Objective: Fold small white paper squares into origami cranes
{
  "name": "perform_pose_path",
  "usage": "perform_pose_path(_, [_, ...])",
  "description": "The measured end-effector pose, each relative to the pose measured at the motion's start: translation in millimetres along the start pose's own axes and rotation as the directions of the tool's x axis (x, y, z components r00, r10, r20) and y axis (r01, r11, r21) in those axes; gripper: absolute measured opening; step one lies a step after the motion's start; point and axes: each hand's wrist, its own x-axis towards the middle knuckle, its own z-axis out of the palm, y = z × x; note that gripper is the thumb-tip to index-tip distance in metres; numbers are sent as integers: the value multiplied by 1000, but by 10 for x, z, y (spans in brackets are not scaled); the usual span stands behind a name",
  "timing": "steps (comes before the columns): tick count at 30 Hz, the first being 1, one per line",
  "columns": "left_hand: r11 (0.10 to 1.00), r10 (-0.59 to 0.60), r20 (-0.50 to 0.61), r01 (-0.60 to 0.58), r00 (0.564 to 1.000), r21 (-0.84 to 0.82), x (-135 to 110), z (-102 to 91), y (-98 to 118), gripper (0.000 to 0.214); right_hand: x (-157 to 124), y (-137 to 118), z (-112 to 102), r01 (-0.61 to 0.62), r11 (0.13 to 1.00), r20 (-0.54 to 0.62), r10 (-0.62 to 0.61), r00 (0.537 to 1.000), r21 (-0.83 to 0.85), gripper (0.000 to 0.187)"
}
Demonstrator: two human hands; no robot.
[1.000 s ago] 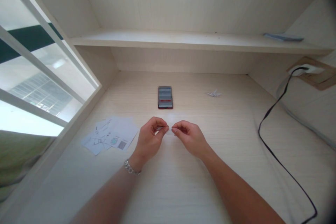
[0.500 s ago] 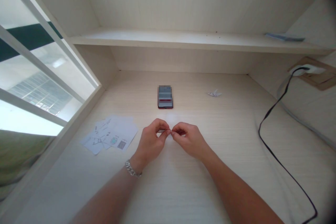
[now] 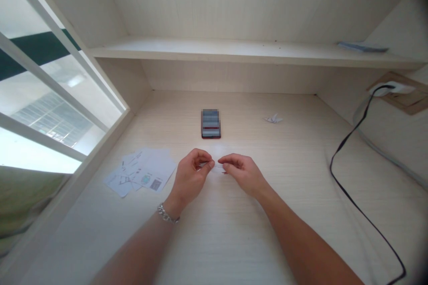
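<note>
Head view: the left hand (image 3: 192, 174) pinches a small white paper (image 3: 218, 168) over the desk's (image 3: 214, 240) middle; the right hand (image 3: 246, 176) is beside it, its grip impossible to tell. Folding looks unfinished there. A folded paper figure (image 3: 273, 119), seemingly done, lies towards the back right corner; printed sheets (image 3: 153, 165) lie flat near the left edge

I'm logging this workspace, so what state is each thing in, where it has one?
Left hand: pinching small paper.
Right hand: thumb and index slightly apart; grip unclear.
Small paper: held, partly hidden by fingers.
Loose papers: spread, overlapping.
Folded paper: folded, pointed.
Phone-like device: pixelated, on or off unclear.
Black cable: plugged in.
Bracelet: worn.
</note>
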Motion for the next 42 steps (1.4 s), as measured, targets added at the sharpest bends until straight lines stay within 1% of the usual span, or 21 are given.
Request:
perform_pose_path(2, [1000,6,13,-6,1000,4,2,-2,-7,16,-12,-7,23,19,999,16,-18,1000,-25,16])
perform_pose_path(4, [999,7,55,-10,998,46,0,-6,-5,16,-23,-13,32,39,996,25,-37,999,-77,16])
perform_pose_path(8, [969,-20,220,-35,975,243,-11,-35,35,13,-38,-38,1,110,969,62,-98,993,-220,12])
perform_pose_path(11, [923,-39,282,-74,959,379,-15,-68,89,16,-46,-68,-34,162,934,105,-135,985,-318,11])
perform_pose_path(13, [899,-35,308,-105,951,424,-14,-88,124,17,-51,-86,-52,176,926,131,-139,982,-334,12])
perform_pose_path(17, [871,-35,375,-155,926,465,-13,-114,174,16,-61,-101,-70,175,934,184,-121,975,-310,12])
perform_pose_path(22, [869,-65,421,-156,905,470,-19,-141,221,17,-58,-73,-76,138,962,240,-80,967,-235,12])
perform_pose_path(26, [892,-89,449,-130,889,434,-21,-163,231,17,-48,-40,-89,117,967,269,-54,962,-226,12])
perform_pose_path(30, [905,-106,485,-118,868,409,-16,-187,224,19,-44,-30,-103,119,967,272,-55,961,-226,11])
perform_pose_path(35, [918,-94,506,-122,857,377,-1,-220,209,21,-46,-44,-117,118,966,274,-52,960,-231,12])
perform_pose_path(37, [928,-109,499,-92,860,361,12,-236,183,23,-44,-48,-125,115,965,260,-51,964,-236,12])
perform_pose_path(39, [940,-113,470,-59,875,335,28,-245,150,24,-39,-51,-132,106,967,239,-49,970,-234,12])
perform_pose_path(42, [953,-76,423,-60,903,298,40,-234,112,22,-31,-54,-132,96,971,203,-51,978,-219,13])
